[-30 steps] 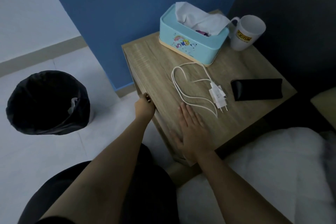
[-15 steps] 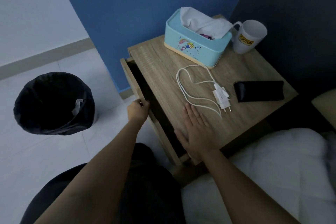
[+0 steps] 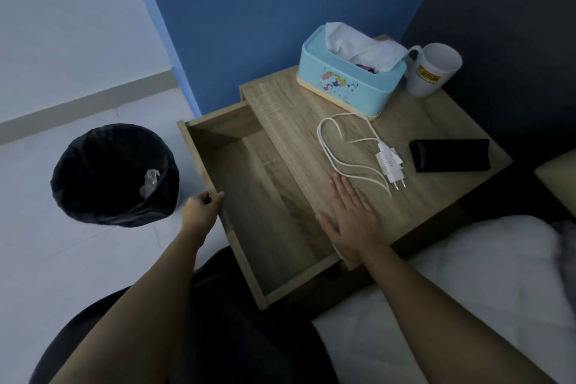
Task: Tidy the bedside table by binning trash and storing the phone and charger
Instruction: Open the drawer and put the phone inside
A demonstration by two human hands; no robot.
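The wooden bedside table [image 3: 442,196] has its drawer [image 3: 265,212] pulled far out, and nothing lies inside it. My left hand [image 3: 201,209] grips the drawer's front edge. My right hand [image 3: 350,218] presses flat on the near corner of the tabletop, fingers straight. A white charger [image 3: 388,162] with its looped cable lies just beyond my right fingers. A black phone [image 3: 450,154] lies to the right of the charger.
A black-lined bin [image 3: 115,174] with a scrap of trash inside stands on the floor left of the drawer. A light blue tissue box [image 3: 349,78] and a white mug [image 3: 431,73] stand at the table's back. White bedding [image 3: 467,274] lies at lower right.
My left hand has pulled the drawer from shut to wide out, towards the bin. My right hand has stayed flat on the tabletop.
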